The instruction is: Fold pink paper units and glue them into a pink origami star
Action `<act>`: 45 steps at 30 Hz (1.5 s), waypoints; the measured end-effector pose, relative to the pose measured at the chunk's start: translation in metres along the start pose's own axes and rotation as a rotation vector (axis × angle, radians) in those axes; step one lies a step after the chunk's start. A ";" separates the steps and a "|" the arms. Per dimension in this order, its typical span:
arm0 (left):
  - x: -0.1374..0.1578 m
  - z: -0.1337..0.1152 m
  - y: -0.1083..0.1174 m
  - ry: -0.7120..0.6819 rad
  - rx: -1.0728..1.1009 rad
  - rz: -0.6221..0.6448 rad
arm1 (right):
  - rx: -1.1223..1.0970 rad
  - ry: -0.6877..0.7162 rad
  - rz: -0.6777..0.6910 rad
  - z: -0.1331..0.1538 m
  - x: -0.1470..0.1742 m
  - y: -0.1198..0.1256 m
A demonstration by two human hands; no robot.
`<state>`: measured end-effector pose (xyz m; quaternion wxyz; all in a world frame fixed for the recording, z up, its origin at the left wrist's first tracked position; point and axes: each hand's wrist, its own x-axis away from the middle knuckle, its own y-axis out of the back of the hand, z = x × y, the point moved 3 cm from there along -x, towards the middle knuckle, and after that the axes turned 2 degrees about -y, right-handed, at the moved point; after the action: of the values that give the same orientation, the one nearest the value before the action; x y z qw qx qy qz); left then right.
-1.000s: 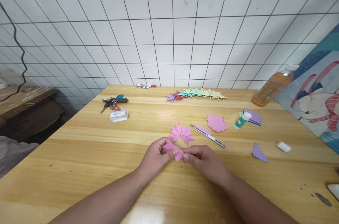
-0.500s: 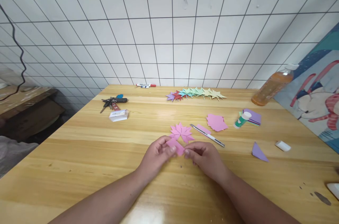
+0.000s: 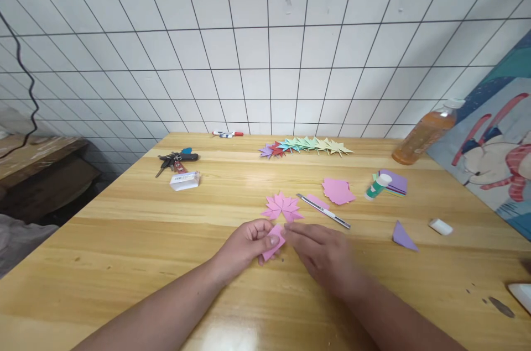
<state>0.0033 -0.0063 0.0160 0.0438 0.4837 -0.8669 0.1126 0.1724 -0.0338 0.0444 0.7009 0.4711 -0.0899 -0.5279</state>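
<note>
My left hand (image 3: 256, 240) pinches a small pink piece of paper (image 3: 274, 243) between thumb and fingers, tilted above the table. My right hand (image 3: 321, 249) is just right of it, fingers stretched out and their tips at the paper's upper right edge; part of this hand is blurred. Behind both hands lies a pink paper leaf shape (image 3: 283, 206) with several points. To its right a utility knife (image 3: 323, 210) rests across a pink paper strip (image 3: 318, 201).
Around lie pink sheets (image 3: 338, 191), a glue stick (image 3: 377, 187) by coloured papers (image 3: 396, 182), a purple triangle (image 3: 404, 236), an eraser (image 3: 441, 226), a bottle (image 3: 423, 135), keys (image 3: 176, 160), a small box (image 3: 185, 181), a marker (image 3: 228, 134) and folded leaves (image 3: 307, 145).
The pink paper has turned steeper and come slightly nearer in my left hand. My right hand has gone from pinching its corner to stretched fingers beside it.
</note>
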 end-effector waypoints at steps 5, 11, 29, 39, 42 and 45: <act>-0.002 0.001 -0.003 -0.076 -0.042 -0.056 | -0.713 -0.581 0.151 -0.021 -0.002 -0.019; 0.000 0.002 -0.003 -0.068 -0.079 -0.092 | -1.029 -0.684 0.264 -0.026 -0.003 -0.024; -0.002 0.003 -0.007 -0.082 -0.097 -0.083 | -0.937 -0.724 0.210 -0.027 -0.003 -0.029; -0.002 0.002 -0.009 -0.089 -0.096 -0.103 | -0.988 -0.748 0.222 -0.025 -0.005 -0.024; -0.001 0.002 -0.009 -0.087 -0.098 -0.103 | -0.953 -0.784 0.198 -0.024 -0.006 -0.024; -0.001 0.003 -0.009 -0.088 -0.094 -0.109 | -0.944 -0.777 0.200 -0.024 -0.006 -0.025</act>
<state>0.0113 -0.0110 0.0141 0.0345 0.5322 -0.8445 0.0482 0.1688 -0.0150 0.0151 0.7959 -0.1272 -0.1391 -0.5753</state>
